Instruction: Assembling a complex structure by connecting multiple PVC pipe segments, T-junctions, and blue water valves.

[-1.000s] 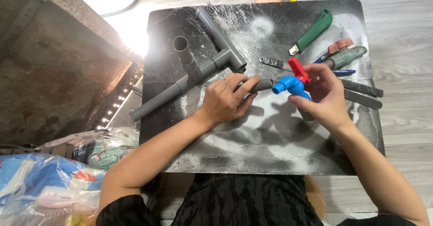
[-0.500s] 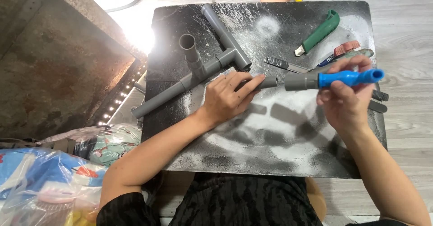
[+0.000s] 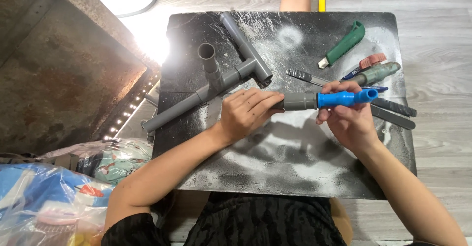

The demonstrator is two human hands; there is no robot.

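Observation:
My left hand (image 3: 247, 112) grips the grey pipe (image 3: 297, 101) at its left end, just above the black dusty board (image 3: 275, 167). My right hand (image 3: 350, 118) holds the blue valve fitting (image 3: 346, 98) that sits on the pipe's right end, fingers wrapped under it. Pipe and fitting lie level, pointing right. A grey pipe assembly with tees (image 3: 223, 76) lies on the board to the left, close to my left hand.
On the board's right side lie a green utility knife (image 3: 344, 44), a grey fitting (image 3: 377, 74), a red-brown cap (image 3: 372, 59) and flat metal files (image 3: 393, 113). Plastic bags (image 3: 54, 192) sit at the lower left beside a rusty brown surface (image 3: 59, 79). A yellow object (image 3: 322, 2) lies beyond the board.
The blue valve with its red handle has been turned; it now lies level in line with the grey pipe, red handle out of sight. Both hands stay on the pipe.

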